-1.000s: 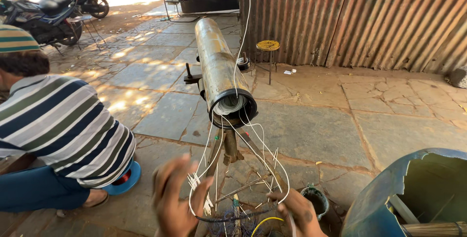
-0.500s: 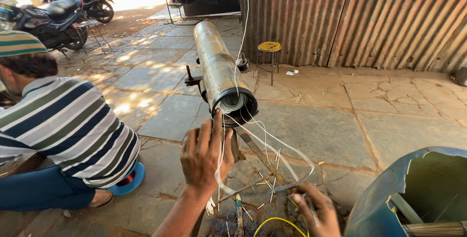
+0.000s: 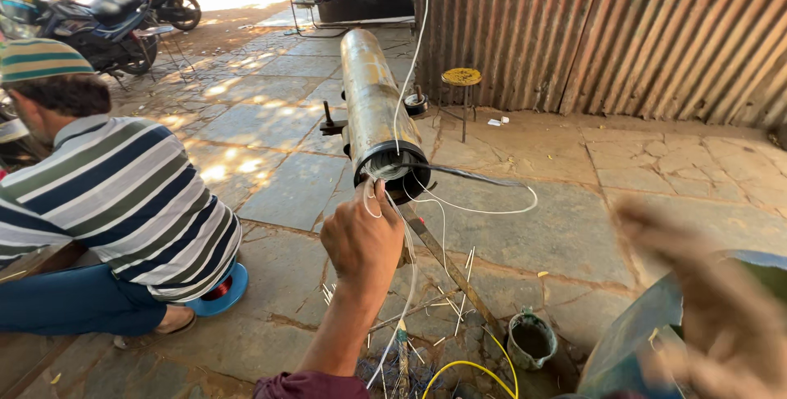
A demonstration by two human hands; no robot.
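Nearest, bottom right: right hand [image 3: 713,301], heavily blurred, fingers look spread, nothing visible in it, but blur means grip can't be told for sure. Beside it a blue-green curved drum [image 3: 648,342] edge. Near centre on the stone floor [image 3: 574,235]: small grey bucket [image 3: 531,340], yellow cable [image 3: 459,366], scattered white sticks. Left hand [image 3: 361,239] raised mid-frame, fingers curled closed around thin white wires [image 3: 479,209] right at the mouth of the tube [image 3: 373,112]. The wires loop out right from the mouth and hang down past the wrist; one strand runs up over the tube toward the far wall. A dark sleeve [image 3: 467,174] sticks out of the mouth to the right. Judgement: wires are light, springy, thin, likely to kink or slip, best pinched close to the mouth where they bunch; tube looks heavy, rigid steel, sitting on a stand, not something to shift by hand. Left: a person in a striped shirt [image 3: 123,202] crouched, blue spool [image 3: 217,292] at the foot. Farther: yellow stool [image 3: 461,78], corrugated wall [image 3: 623,30], motorbikes [image 3: 123,14] far left.
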